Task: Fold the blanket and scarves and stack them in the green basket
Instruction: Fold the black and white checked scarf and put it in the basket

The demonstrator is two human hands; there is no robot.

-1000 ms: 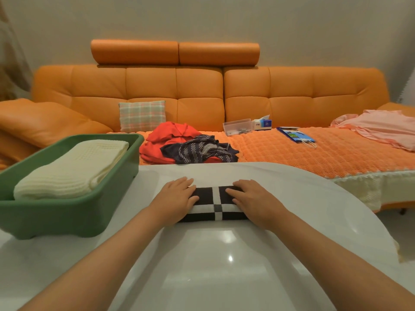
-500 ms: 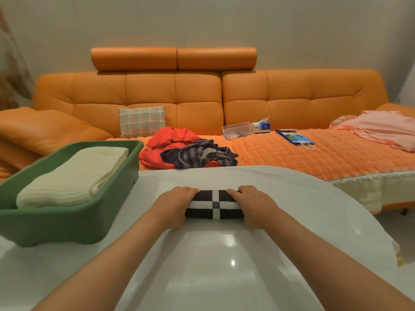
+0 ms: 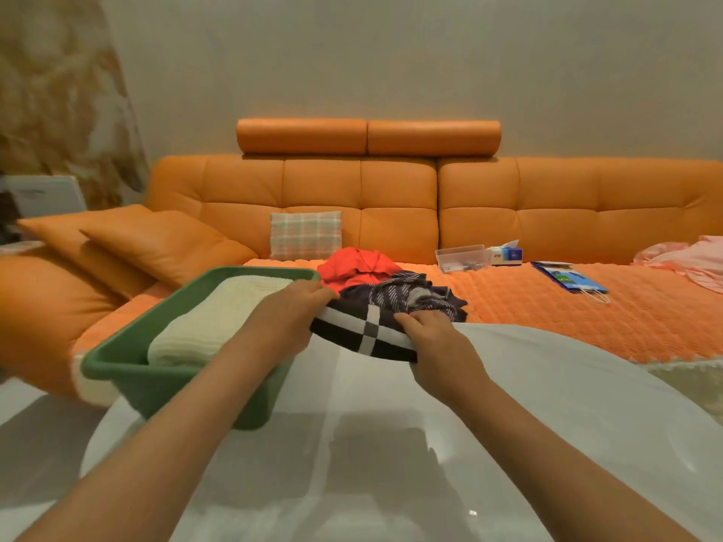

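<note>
Both hands grasp the folded black scarf at frame centre: our left hand curls round its upper-left end and our right hand round its lower-right end. We see a glossy white table below and an orange sofa behind. The scarf's long axis slants down to the right, just right of the green basket holding the cream blanket. The tissue box print is unreadable.

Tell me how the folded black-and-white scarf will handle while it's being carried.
Probably floppy: the scarf bows between the left hand and right hand gripping its ends. Likely light, since a grip at each end holds it above the table. It may unfold if one end is released, as nothing visible binds the layers.
</note>
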